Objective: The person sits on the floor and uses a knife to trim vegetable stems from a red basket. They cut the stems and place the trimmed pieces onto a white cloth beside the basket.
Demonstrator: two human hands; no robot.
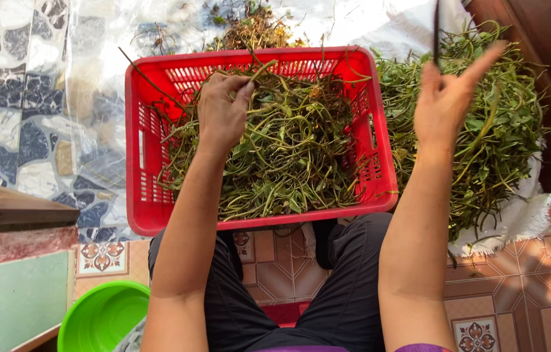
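Hands sorting green stems over a red crate.
Left hand pinches stems in the crate; right hand grips one dark stem raised. Pinching single strands would separate them cleanly.

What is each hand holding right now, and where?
Left hand pinches green stems at their ends over the red plastic basket. Right hand holds a dark strand by its lower end.

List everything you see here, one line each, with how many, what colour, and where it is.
crate: one, red plastic, centre, ahead of the knees
cut stems: heap, green and brown, inside crate
leafy stems: pile, green, right of crate on white cloth
white cloth: one, under right pile
dried scraps: small pile, brown, behind crate
bowl: one, bright green, lower left
left hand: one, pinching stems over crate
right hand: one, raised, holding a thin dark stem
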